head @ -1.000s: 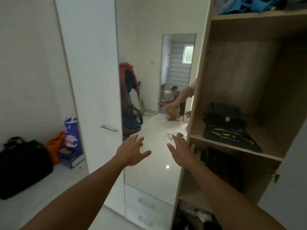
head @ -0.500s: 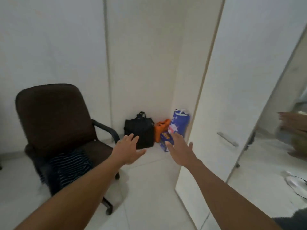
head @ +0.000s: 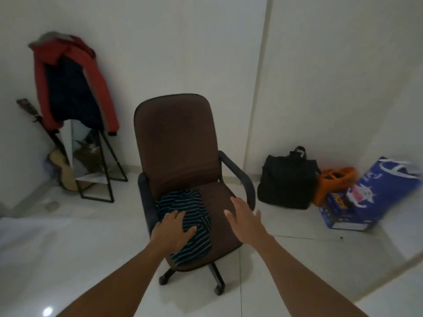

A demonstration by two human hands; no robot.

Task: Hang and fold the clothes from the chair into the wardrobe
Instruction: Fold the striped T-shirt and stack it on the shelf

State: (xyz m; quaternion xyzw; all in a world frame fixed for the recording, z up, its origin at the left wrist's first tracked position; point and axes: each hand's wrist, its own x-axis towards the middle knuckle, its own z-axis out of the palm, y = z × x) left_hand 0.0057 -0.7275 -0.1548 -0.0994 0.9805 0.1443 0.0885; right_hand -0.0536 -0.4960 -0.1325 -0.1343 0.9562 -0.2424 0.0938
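On the brown chair [head: 176,138], across the left half of its seat, the striped shirt [head: 183,202] is lying crumpled. You're holding your left hand [head: 171,229] right over its near edge, fingers loosely spread and gripping nothing; whether it's touching the cloth, I can't tell. Your right hand [head: 246,223] is hovering over the bare right side of the seat, fingers straight and fanned apart. Off to the right, a black bag [head: 286,181] is standing on the floor against the wall.
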